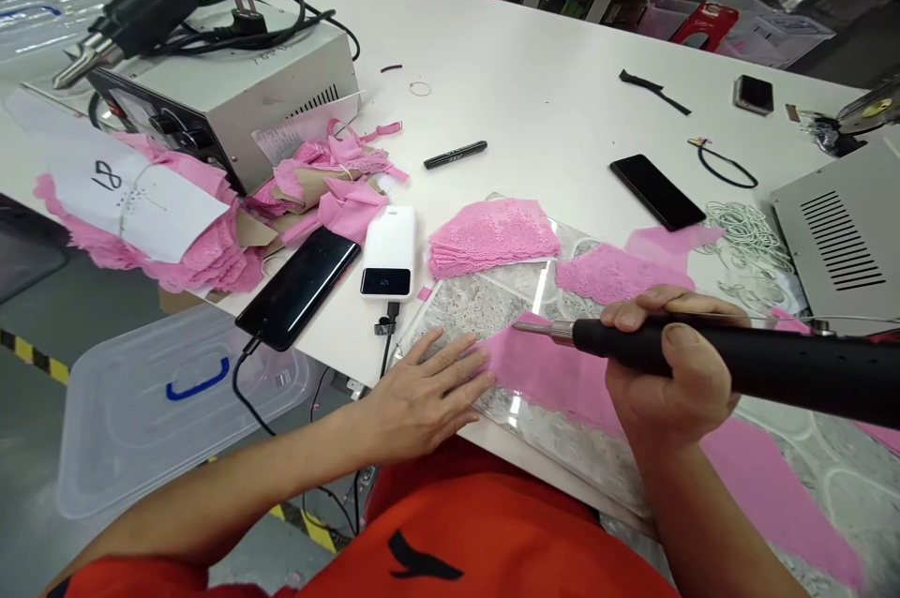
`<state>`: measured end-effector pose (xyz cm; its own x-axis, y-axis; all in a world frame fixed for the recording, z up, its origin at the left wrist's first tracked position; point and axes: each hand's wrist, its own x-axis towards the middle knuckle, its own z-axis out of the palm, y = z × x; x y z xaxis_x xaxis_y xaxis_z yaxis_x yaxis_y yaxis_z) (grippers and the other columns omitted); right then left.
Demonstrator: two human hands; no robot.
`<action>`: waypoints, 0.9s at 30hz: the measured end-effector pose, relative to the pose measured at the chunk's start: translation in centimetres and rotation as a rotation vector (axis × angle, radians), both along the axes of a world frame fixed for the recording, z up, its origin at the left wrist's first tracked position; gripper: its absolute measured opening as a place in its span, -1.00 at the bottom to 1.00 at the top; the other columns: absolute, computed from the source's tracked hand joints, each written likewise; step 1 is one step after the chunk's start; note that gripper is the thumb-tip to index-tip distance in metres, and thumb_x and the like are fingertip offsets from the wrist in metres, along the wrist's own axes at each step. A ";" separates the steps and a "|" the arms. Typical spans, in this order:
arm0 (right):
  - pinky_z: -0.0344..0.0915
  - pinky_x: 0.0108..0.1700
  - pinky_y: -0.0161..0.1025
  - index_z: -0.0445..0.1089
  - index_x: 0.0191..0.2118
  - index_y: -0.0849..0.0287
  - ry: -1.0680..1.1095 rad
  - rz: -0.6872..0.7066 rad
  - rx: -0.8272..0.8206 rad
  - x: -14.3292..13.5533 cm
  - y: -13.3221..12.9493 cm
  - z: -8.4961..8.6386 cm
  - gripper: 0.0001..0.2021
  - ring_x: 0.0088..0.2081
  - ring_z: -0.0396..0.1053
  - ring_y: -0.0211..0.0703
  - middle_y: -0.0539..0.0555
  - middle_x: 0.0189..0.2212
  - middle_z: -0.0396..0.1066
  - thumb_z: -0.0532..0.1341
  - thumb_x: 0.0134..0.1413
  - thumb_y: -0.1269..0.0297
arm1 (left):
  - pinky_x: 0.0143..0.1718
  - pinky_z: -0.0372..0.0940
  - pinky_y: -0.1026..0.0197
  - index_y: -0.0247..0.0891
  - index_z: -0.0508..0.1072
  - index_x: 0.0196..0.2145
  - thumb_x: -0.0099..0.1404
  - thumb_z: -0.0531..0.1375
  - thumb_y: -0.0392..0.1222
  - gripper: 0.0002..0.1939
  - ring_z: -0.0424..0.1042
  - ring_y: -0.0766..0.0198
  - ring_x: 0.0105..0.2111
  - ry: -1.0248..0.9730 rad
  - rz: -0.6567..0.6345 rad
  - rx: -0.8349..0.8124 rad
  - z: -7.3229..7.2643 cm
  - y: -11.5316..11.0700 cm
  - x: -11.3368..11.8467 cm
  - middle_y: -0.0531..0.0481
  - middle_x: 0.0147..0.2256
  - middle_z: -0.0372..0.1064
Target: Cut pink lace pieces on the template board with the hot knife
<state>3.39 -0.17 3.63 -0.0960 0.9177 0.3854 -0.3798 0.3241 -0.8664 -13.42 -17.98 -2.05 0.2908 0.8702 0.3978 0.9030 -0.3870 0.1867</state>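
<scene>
My right hand (675, 364) is wrapped round a black handpiece with a slim metal tip (780, 359), which looks like an ultrasonic welding tool. Its tip points left and meets the upper edge of a flat pink fabric piece (555, 378). On that fabric's left end lies my left hand (440, 392), flat with fingers stretched out, its palm towards the table edge. Just beyond are a stack of pink lace pieces (492, 237) and a single lace piece (611, 270), both on a clear-covered, stone-patterned mat (464, 298).
At left stand a grey control box (281, 78) with a second handpiece (141, 22), and a pink bundle under paper marked 18 (133, 204). A cabled phone (299, 289), power bank (389, 251), marker (456, 155) and another phone (657, 192) lie around. Another vented box (844, 232) is at right.
</scene>
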 end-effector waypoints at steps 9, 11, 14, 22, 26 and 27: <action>0.41 -0.40 -0.15 0.34 -0.41 0.10 -0.020 0.013 0.005 0.0 -0.3 0.1 -0.88 -0.53 0.32 -0.28 -0.07 -0.43 0.36 0.30 -0.13 0.32 | 0.37 0.13 -0.20 -0.35 0.41 0.20 0.54 0.11 -0.12 -0.62 0.26 -0.07 0.33 -0.007 0.007 0.025 -0.1 -0.1 -0.1 -0.19 0.20 0.43; 0.40 -0.42 -0.16 0.36 -0.41 0.10 -0.004 0.035 -0.021 0.1 -0.5 0.2 -0.89 -0.53 0.32 -0.28 -0.07 -0.43 0.36 0.29 -0.14 0.34 | 0.38 0.12 -0.20 -0.35 0.40 0.21 0.54 0.12 -0.13 -0.61 0.26 -0.07 0.33 -0.006 0.010 0.022 -0.1 -0.3 0.0 -0.19 0.21 0.42; 0.39 -0.46 -0.19 0.38 -0.40 0.11 0.007 0.083 -0.037 0.2 -0.9 0.2 -0.89 -0.55 0.31 -0.29 -0.07 -0.43 0.37 0.29 -0.14 0.32 | 0.40 0.08 -0.21 -0.35 0.39 0.23 0.52 0.13 -0.13 -0.59 0.22 -0.07 0.35 0.008 0.008 0.010 -0.2 -0.8 -0.1 -0.21 0.24 0.38; 0.41 -0.45 -0.18 0.35 -0.42 0.09 -0.050 0.095 -0.018 -0.2 -1.3 0.0 -0.88 -0.54 0.32 -0.29 -0.09 -0.44 0.34 0.30 -0.13 0.30 | 0.40 0.06 -0.22 -0.36 0.38 0.23 0.53 0.11 -0.13 -0.59 0.25 -0.06 0.34 0.015 0.022 -0.006 0.2 -1.6 -0.3 -0.18 0.25 0.37; 0.42 -0.44 -0.18 0.34 -0.43 0.10 -0.051 0.110 0.002 -0.2 -1.2 0.1 -0.86 -0.55 0.32 -0.30 -0.09 -0.45 0.35 0.33 -0.13 0.29 | 0.41 0.04 -0.21 -0.35 0.38 0.24 0.53 0.11 -0.13 -0.59 0.26 -0.03 0.33 0.013 0.025 -0.011 0.1 -1.8 -0.3 -0.18 0.24 0.38; 0.42 -0.44 -0.18 0.35 -0.42 0.11 -0.047 0.119 -0.005 -0.2 -1.3 0.1 -0.85 -0.54 0.32 -0.30 -0.09 -0.45 0.36 0.33 -0.13 0.29 | 0.42 0.03 -0.20 -0.35 0.37 0.24 0.53 0.11 -0.12 -0.58 0.26 -0.03 0.33 0.017 0.025 -0.017 0.0 -1.8 -0.3 -0.19 0.25 0.38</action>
